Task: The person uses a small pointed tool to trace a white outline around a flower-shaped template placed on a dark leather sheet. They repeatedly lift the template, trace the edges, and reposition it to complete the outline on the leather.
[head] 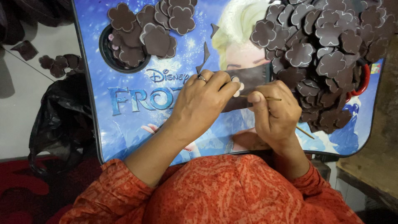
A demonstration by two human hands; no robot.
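Note:
My left hand (203,99), with a ring on one finger, presses a pale flower-shaped template (238,86) onto a dark brown foam sheet (248,83) lying on the blue lap table (124,120). My right hand (273,114) grips a thin stick-like pencil (269,98), its tip at the template's edge. The sheet lies partly under both hands. Orange patterned sleeves cover both of my arms.
A big heap of brown flower cutouts (323,54) fills the table's right side, with red scissor handles (365,81) under it. More cutouts (153,29) lie at the upper left, some in the round cup recess (124,52). A black plastic bag (62,120) sits on the floor at left.

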